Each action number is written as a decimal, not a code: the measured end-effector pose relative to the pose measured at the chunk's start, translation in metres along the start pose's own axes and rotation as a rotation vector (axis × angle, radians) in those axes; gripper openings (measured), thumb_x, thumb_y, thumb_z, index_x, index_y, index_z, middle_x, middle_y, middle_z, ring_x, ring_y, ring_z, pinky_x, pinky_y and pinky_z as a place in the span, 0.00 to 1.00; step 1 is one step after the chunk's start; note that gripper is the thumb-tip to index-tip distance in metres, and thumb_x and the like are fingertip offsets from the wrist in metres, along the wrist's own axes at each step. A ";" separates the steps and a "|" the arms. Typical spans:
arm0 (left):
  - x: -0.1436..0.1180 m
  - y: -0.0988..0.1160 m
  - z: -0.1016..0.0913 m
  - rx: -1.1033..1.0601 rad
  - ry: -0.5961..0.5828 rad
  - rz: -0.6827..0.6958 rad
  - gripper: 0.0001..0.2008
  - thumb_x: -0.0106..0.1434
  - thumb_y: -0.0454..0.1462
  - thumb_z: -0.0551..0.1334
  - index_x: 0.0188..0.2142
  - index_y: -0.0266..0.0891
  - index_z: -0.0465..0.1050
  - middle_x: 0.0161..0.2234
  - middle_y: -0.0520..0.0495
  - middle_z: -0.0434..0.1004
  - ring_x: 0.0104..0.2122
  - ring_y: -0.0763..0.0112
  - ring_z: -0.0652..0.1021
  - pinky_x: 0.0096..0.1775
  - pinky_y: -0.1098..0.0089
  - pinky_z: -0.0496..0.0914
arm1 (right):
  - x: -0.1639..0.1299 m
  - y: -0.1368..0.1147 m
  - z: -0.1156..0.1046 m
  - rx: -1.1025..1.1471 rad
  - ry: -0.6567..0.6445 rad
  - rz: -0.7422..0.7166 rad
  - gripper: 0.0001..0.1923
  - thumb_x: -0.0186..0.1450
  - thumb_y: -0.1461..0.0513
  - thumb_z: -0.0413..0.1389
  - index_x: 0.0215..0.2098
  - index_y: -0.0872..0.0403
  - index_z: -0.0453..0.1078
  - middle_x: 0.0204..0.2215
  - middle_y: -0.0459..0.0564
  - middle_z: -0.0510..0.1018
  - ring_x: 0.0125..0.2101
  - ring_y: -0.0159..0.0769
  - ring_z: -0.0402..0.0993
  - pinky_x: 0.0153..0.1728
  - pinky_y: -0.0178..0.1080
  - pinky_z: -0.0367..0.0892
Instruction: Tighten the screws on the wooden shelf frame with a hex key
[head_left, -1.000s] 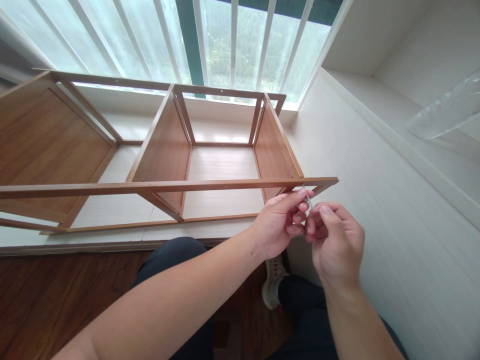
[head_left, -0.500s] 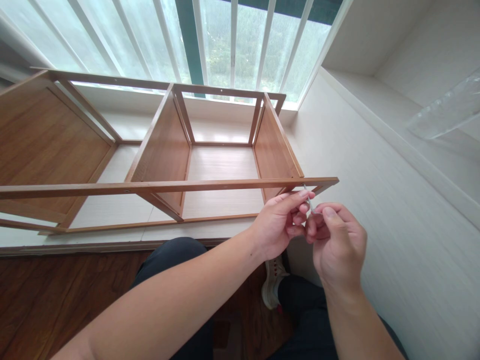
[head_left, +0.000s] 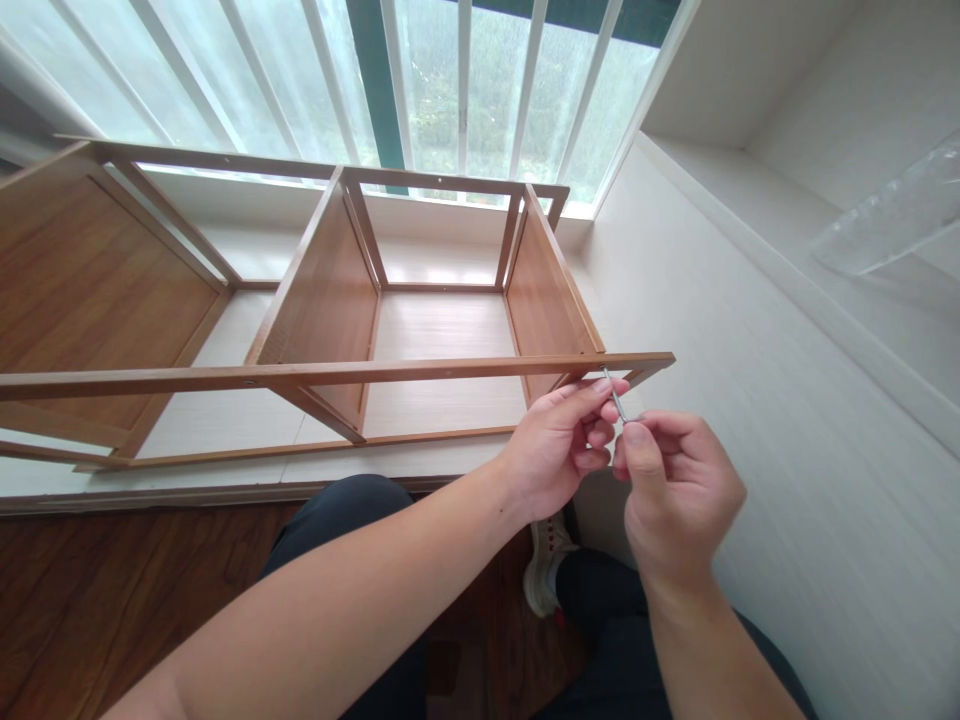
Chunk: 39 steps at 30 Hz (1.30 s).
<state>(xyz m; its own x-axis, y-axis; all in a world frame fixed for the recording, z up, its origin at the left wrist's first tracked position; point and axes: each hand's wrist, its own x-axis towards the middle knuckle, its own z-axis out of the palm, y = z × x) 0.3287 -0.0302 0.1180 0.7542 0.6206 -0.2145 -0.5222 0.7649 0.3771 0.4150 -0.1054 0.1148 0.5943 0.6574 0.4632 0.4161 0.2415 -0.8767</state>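
Observation:
A thin metal hex key (head_left: 616, 402) points up at the front rail (head_left: 420, 371) of a brown wooden shelf frame, its tip at a hole near the rail's right end. My left hand (head_left: 559, 430) pinches the shaft between thumb and fingers, close under the rail. Lower and to the right, my right hand (head_left: 679, 480) is closed on the key's bent end, thumb on top. The fingers partly cover that end. The frame lies on its side, with a right shelf panel (head_left: 551, 285) and a middle shelf panel (head_left: 326, 290) standing across it.
The frame rests on a pale window ledge (head_left: 427, 325) beneath a barred window (head_left: 495, 90). A white wall (head_left: 750, 350) rises close on the right. A clear plastic-looking object (head_left: 892, 215) sits in the upper right recess. Below is a dark wooden floor (head_left: 112, 600).
My right hand has turned slightly at the key's lower end, its knuckles shifting right and its thumb moving left. My left hand stays almost in place on the shaft.

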 end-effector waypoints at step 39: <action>0.002 0.000 0.000 -0.049 -0.036 -0.014 0.17 0.55 0.43 0.77 0.39 0.35 0.79 0.24 0.58 0.60 0.22 0.84 0.62 0.20 0.81 0.51 | 0.005 0.001 -0.001 -0.238 0.019 -0.144 0.09 0.68 0.56 0.63 0.35 0.53 0.75 0.22 0.42 0.76 0.20 0.29 0.71 0.24 0.32 0.68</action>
<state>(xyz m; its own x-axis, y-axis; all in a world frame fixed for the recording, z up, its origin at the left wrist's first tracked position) 0.3300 -0.0292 0.1180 0.7748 0.6041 -0.1864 -0.5301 0.7814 0.3293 0.4192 -0.1029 0.1165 0.5293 0.6145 0.5851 0.6457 0.1557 -0.7476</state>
